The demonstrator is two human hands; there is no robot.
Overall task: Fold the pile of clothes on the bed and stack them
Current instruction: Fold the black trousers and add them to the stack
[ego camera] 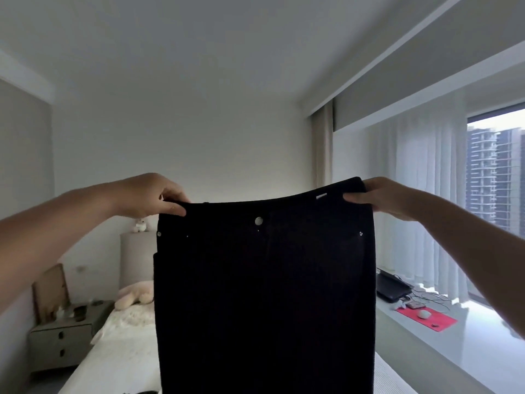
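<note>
A pair of black trousers (264,294) with a silver waist button hangs upright in front of me, stretched flat by its waistband. My left hand (153,196) pinches the waistband's left corner. My right hand (377,196) grips the right corner. The trousers hang down over the white bed (119,351) and hide most of it. The pile of clothes is hidden, except for a dark scrap at the bottom edge (142,391).
A pink plush toy (135,294) lies at the bed's head. A grey nightstand (65,334) with small items stands to the left. On the right, a window ledge (454,345) carries a laptop (390,287), cables and a red mat (426,318).
</note>
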